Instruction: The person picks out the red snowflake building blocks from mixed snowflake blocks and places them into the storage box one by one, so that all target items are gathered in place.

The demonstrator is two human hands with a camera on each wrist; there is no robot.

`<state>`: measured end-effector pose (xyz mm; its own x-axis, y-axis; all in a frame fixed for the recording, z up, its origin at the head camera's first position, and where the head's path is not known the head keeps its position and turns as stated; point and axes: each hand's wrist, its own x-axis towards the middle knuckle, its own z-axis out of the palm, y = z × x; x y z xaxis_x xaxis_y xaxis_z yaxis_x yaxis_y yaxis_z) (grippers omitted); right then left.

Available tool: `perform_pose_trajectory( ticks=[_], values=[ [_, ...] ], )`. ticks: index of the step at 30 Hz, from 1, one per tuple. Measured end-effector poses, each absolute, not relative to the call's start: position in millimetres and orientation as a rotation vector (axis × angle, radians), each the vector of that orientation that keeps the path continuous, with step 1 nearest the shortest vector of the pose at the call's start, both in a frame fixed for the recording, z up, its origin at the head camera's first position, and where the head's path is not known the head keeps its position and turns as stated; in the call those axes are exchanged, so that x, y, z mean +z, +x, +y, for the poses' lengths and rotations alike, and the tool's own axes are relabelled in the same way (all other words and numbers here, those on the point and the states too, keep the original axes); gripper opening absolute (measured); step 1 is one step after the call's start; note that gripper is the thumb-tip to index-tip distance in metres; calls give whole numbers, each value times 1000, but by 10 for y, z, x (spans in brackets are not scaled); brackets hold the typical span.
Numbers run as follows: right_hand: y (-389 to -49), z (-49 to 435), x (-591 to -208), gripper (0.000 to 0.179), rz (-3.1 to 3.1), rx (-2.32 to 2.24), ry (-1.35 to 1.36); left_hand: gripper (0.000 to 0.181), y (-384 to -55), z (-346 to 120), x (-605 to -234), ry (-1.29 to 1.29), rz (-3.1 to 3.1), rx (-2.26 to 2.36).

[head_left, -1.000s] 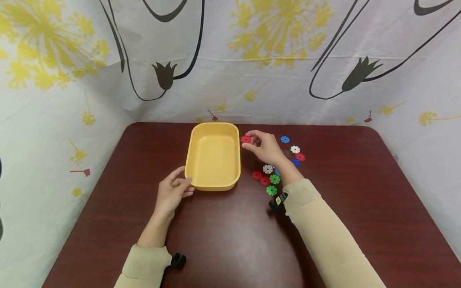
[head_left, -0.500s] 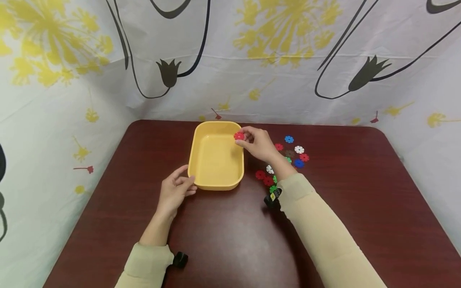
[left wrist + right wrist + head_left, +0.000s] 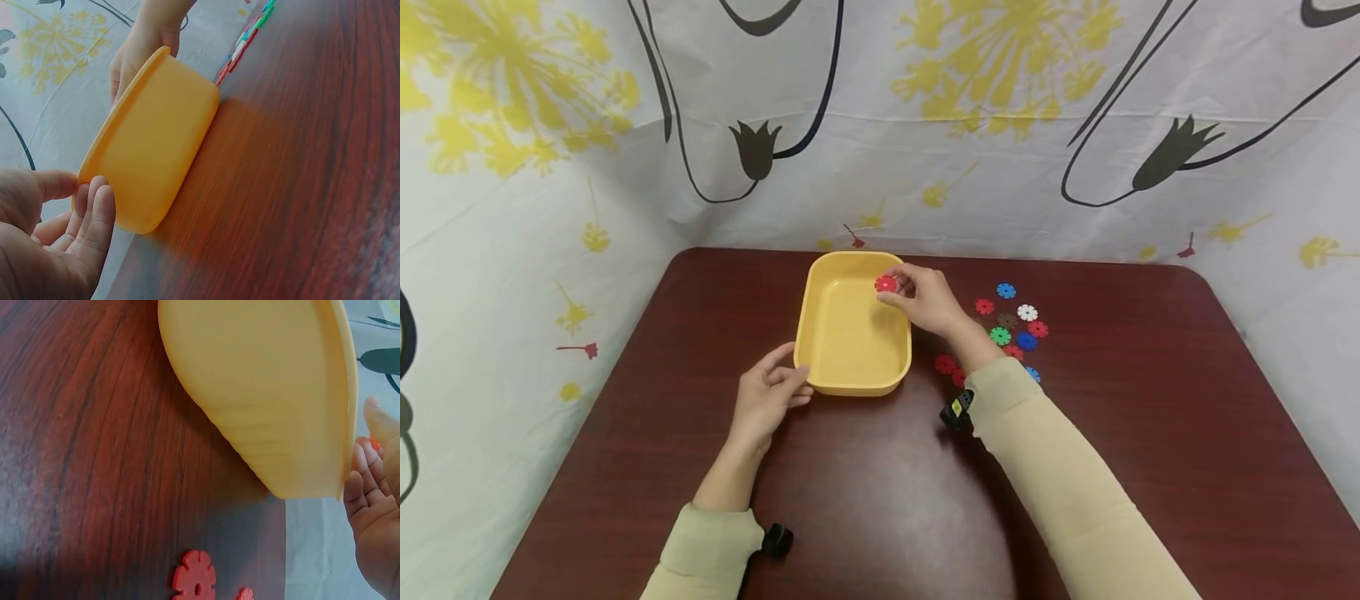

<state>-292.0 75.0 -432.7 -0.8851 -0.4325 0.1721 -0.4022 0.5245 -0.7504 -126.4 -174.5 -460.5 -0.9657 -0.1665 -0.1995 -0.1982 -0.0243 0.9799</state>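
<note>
A yellow rectangular tub [image 3: 857, 387] stands at the back of the table. My left hand [image 3: 766, 395] pinches its near left corner rim between thumb and fingers; the left wrist view shows the same grip [image 3: 75, 219] from the side. Over the tub's right side, my right hand [image 3: 925, 298] holds a red notched plastic disc [image 3: 885, 284] between thumb and fingertips. In the right wrist view that hand is beside the rim, and only a sliver of the red disc [image 3: 375, 442] shows. The tub's inside holds nothing that I can see.
Several notched discs lie right of the tub, among them a blue disc [image 3: 1006, 290], a white disc [image 3: 1027, 312] and a green disc [image 3: 1000, 335]. The right forearm hides part of the group. A patterned cloth [image 3: 865, 183] hangs behind the dark wooden table [image 3: 880, 500].
My right hand has carried the red disc leftward, from outside the tub's right rim to above its inside. My left hand keeps its hold on the rim. The view has shifted slightly.
</note>
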Motion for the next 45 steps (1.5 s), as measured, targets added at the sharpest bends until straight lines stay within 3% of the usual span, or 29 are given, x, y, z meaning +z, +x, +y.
perform_pose_trajectory(
  ticks=[45],
  values=[
    [-3097,190,-4342,36,2672,-1298,-902,53,-1263,-1752,-4613,-418,2187,2174]
  ],
)
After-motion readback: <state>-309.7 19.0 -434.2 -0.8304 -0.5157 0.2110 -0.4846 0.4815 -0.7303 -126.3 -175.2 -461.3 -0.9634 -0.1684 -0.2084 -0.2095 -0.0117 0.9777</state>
